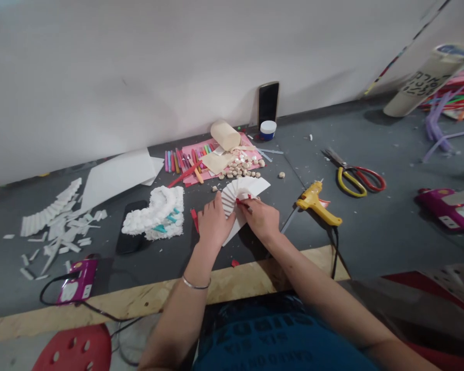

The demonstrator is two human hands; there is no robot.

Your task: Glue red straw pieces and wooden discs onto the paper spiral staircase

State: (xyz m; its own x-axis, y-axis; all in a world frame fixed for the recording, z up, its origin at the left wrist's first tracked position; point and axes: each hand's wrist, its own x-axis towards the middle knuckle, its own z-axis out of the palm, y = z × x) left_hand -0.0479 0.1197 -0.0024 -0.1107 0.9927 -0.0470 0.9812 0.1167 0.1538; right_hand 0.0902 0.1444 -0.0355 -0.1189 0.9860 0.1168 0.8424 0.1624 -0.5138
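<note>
A white card piece with a fan of white strips (232, 193) lies on the dark table between my hands. My left hand (212, 221) rests along its left side, thumb and fingers spread apart against the edge. Over the fan's middle, my right hand (262, 217) is closed in a pinch on a small red piece (241, 200), partly hidden by the fingers. Another red strip (194, 220) lies just left of my left hand. To the right of my hands is a yellow glue gun (317, 202) with a black cord.
At left are a fluffy white model (156, 214) on a phone, white paper scraps (67, 232), white sheets (114, 175) and a purple box (78, 281). Behind my hands lie pistachio shells (242, 166) and crayons (174, 161). Scissors (351, 172) and another purple box (450, 207) are right.
</note>
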